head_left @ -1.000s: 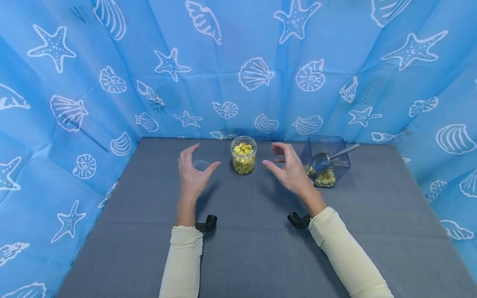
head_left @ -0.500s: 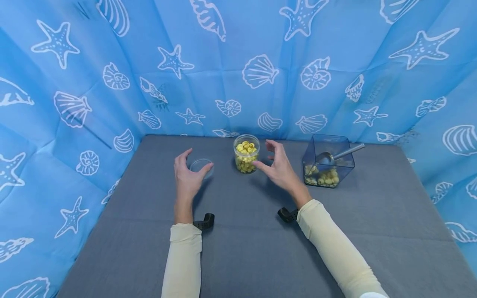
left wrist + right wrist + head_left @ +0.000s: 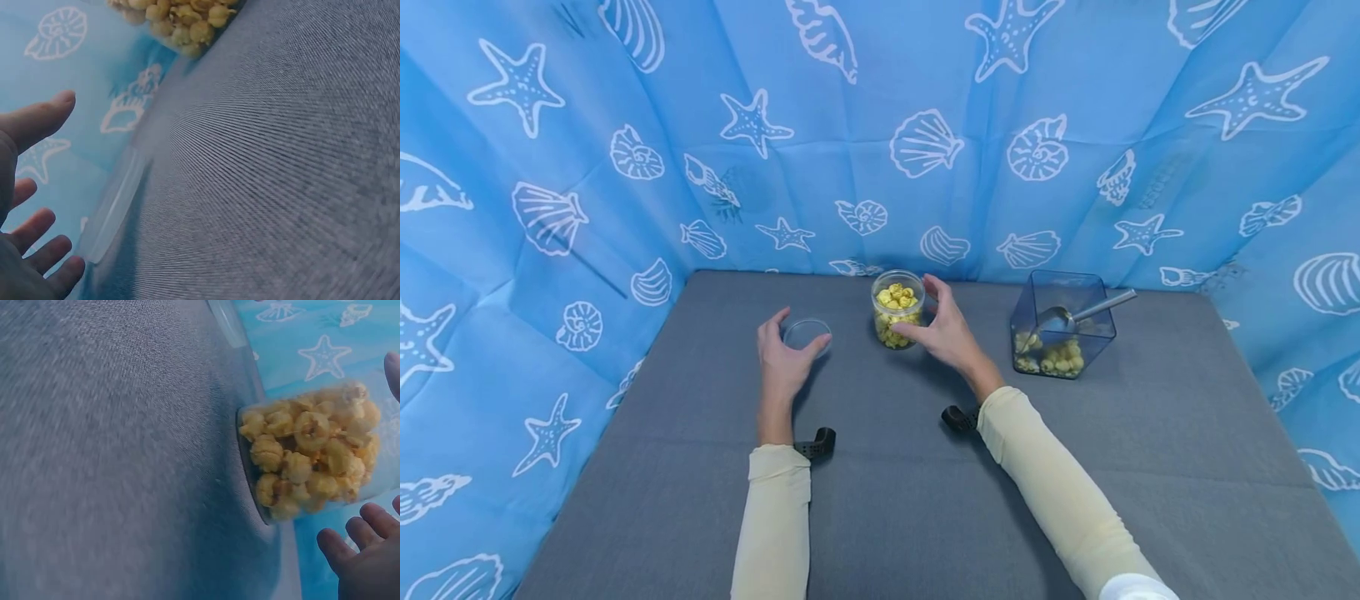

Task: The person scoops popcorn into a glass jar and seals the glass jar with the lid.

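A clear round jar (image 3: 898, 312) of yellow popcorn stands upright without a lid near the back of the table. My right hand (image 3: 950, 332) surrounds its right side, thumb in front and fingers behind. In the right wrist view, a gap shows between the fingers (image 3: 362, 534) and the jar's wall. To the left, a clear round lid (image 3: 806, 330) lies on the cloth. My left hand (image 3: 782, 358) is spread beside it, thumb and fingers apart. In the left wrist view, the fingertips (image 3: 74, 267) come near the lid's edge; whether they touch, I cannot tell.
A bluish see-through square container (image 3: 1099, 337) with some popcorn stands right of the jar. A metal scoop (image 3: 1103, 307) leans in it, handle sticking out to the right. Behind the grey cloth-covered table (image 3: 880, 517) hangs a blue curtain (image 3: 820, 158) with sea shells.
My right hand has moved left to the jar, its thumb now before it. My left hand has shifted slightly around the lid. The jar, lid and container stay in place.
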`<state>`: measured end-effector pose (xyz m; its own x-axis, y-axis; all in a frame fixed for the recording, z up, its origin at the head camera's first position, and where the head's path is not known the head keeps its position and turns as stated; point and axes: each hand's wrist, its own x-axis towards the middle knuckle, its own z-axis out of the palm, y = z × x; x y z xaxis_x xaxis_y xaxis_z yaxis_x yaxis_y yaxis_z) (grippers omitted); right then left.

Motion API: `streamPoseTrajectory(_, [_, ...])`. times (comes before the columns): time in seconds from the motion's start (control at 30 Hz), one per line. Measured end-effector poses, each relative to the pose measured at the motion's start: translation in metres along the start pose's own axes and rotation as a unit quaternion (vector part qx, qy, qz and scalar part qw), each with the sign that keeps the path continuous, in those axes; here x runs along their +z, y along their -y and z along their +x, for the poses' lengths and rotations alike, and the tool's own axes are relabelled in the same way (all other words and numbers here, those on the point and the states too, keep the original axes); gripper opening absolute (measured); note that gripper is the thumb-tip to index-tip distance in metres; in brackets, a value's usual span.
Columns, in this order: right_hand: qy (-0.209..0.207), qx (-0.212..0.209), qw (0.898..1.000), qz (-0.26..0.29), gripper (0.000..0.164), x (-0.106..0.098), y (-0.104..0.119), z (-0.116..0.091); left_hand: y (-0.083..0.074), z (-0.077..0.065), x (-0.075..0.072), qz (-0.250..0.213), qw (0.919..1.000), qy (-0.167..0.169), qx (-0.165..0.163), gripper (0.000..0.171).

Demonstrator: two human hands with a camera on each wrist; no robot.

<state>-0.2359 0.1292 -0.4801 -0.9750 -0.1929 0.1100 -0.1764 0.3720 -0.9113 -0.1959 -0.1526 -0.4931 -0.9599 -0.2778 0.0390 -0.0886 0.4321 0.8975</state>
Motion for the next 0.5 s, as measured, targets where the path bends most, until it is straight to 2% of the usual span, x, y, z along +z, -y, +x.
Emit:
streamPoseTrajectory(0.13, [0.005, 0.022, 1.0, 0.01, 0.112, 0.008, -0.002, 0.004, 0.006, 0.002, 0.002, 0.004, 1.0, 0.003, -0.006, 0.089])
streamPoseTrajectory(0.33, [-0.007, 0.031, 0.999, 0.035, 0.109, 0.019, -0.003, 0.007, 0.009, 0.004, 0.005, 0.02, 0.9996, 0.008, -0.016, 0.095])
streamPoseTrajectory(0.5, [-0.018, 0.037, 0.999, 0.019, 0.106, 0.025, -0.005, 0.01, 0.009, 0.005, 0.006, 0.042, 0.9987, 0.014, -0.027, 0.1])
